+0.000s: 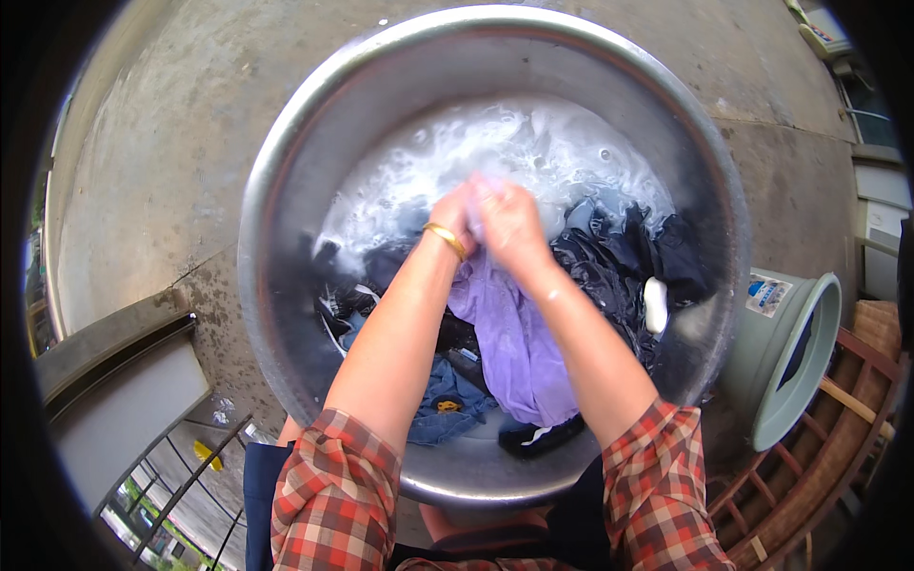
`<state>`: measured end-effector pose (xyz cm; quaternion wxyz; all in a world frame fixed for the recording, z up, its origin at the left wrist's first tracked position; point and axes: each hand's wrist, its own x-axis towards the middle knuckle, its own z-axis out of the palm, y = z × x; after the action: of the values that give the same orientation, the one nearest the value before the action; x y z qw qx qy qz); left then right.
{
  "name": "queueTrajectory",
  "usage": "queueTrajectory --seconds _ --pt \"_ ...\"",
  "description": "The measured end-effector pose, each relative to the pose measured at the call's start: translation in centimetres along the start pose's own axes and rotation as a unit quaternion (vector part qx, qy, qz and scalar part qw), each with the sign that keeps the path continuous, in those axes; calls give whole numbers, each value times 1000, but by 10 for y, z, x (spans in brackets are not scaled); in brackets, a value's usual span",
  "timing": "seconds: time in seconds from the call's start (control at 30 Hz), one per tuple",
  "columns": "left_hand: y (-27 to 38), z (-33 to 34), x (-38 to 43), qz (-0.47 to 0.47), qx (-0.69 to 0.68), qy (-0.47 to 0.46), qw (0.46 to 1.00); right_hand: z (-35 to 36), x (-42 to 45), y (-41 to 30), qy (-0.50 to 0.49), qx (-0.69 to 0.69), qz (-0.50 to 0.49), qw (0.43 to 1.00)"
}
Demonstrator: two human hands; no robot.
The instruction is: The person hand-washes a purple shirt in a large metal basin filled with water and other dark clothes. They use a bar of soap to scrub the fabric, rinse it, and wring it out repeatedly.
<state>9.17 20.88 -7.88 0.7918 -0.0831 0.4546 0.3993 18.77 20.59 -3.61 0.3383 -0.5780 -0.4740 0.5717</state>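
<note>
A large round metal basin [493,479] holds cloudy, soapy water [500,135] and several wet clothes. My left hand [453,214], a gold bangle at its wrist, is closed on a bunched part of a purple cloth garment [514,342]. My right hand [510,221] grips the same cloth, against the left, above the foam; both look blurred. The rest of the garment hangs down between my forearms. Dark wet clothing [607,278] lies on the right, with a white bar of soap [655,305] on it. Blue denim cloth [450,400] rests near the basin's close side.
A pale green plastic bucket [775,357] lies tipped at the basin's right, dark cloth inside. Beyond it is a reddish-brown slatted frame [807,457]. Concrete floor [164,143] surrounds the basin. Metal bars [182,492] and a panel [136,407] are at lower left.
</note>
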Motion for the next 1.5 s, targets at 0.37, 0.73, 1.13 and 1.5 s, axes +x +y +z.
queueTrajectory --seconds 0.37,0.73,1.13,1.5 --pt "-4 27 -53 -26 -95 -231 968 1 -21 -28 76 -430 -60 898" --pt "-19 17 -51 -93 -59 -4 994 -14 -6 -5 104 -334 20 936" --pt "-19 -12 -2 157 503 138 839 -62 7 62 74 -17 116 990" --pt "-12 4 -14 39 3 29 999 -26 0 17 122 275 146 942"
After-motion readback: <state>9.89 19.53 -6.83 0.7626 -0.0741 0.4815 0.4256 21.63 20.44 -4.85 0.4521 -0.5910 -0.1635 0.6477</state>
